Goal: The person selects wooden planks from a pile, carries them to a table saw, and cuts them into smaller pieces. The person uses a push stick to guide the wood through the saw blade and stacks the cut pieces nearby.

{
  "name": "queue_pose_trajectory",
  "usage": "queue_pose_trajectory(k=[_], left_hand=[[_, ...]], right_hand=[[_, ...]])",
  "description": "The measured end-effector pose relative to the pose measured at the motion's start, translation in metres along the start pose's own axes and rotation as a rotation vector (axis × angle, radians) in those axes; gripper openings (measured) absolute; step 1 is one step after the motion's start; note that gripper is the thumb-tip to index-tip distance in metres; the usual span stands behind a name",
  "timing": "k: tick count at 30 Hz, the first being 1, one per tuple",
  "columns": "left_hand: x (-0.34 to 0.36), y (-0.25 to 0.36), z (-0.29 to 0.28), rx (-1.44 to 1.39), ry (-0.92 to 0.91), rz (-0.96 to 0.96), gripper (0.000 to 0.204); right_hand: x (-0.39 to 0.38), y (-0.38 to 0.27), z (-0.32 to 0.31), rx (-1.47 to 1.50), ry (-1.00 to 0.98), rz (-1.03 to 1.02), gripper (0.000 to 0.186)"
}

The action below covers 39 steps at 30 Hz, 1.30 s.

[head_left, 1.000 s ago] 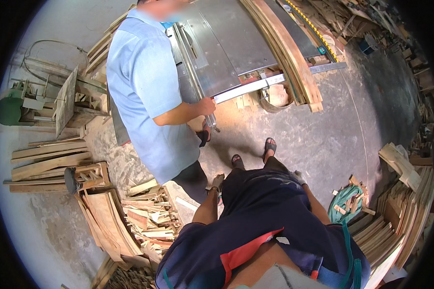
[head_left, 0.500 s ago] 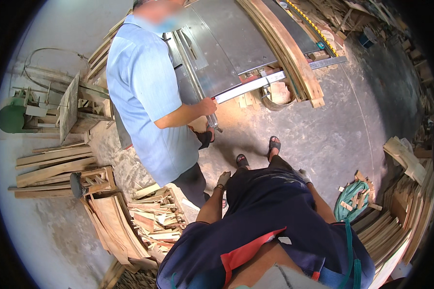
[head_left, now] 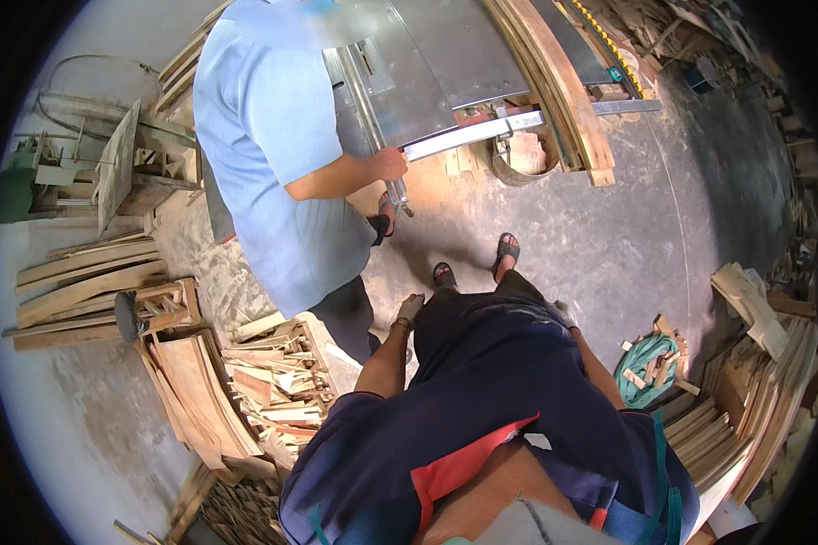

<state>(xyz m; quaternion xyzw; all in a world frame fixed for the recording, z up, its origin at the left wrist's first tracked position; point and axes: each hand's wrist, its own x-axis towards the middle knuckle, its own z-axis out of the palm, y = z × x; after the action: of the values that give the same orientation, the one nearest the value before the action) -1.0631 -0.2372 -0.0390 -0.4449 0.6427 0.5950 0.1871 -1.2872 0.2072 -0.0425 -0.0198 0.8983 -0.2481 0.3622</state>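
Observation:
My left hand [head_left: 410, 309] hangs low beside my dark shirt, with a band around the wrist. It looks partly covered by a pale glove, and its fingers are too small to make out. On the other side, my right hand [head_left: 564, 313], also pale as if gloved, is half hidden by the shirt. Neither hand visibly touches a tool or board. A person in a light blue shirt [head_left: 282, 136] stands ahead to the left, one hand [head_left: 389, 164] at the end of a metal rail [head_left: 364, 100] on a large grey machine table [head_left: 418, 68].
Long boards [head_left: 563, 91] lie across the table, jutting toward me above a round bucket [head_left: 524, 159]. A crate of wood offcuts [head_left: 277, 377] stands at my left. To my right are a green sack with wood scraps [head_left: 647, 372] and stacked boards [head_left: 700, 440].
The view has shifted a little, so most things ahead sit slightly higher. The person in blue leans a bit farther over the table. My hands stay low at my sides.

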Motion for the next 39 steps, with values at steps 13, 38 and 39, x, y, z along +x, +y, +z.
queue_pose_trajectory(k=[13,38,39], left_hand=[[-0.013,-0.005,-0.009,-0.138,0.031,-0.072,0.037],[0.017,-0.033,-0.009,0.232,0.068,0.059,0.043],[0.016,-0.033,-0.006,0.176,0.04,0.063,0.043]], right_hand=[[0.018,0.014,0.019,0.071,-0.104,0.034,0.037],[0.006,-0.004,0.01,-0.049,-0.085,0.056,0.044],[0.001,-0.006,0.007,-0.059,-0.075,0.056,0.045]])
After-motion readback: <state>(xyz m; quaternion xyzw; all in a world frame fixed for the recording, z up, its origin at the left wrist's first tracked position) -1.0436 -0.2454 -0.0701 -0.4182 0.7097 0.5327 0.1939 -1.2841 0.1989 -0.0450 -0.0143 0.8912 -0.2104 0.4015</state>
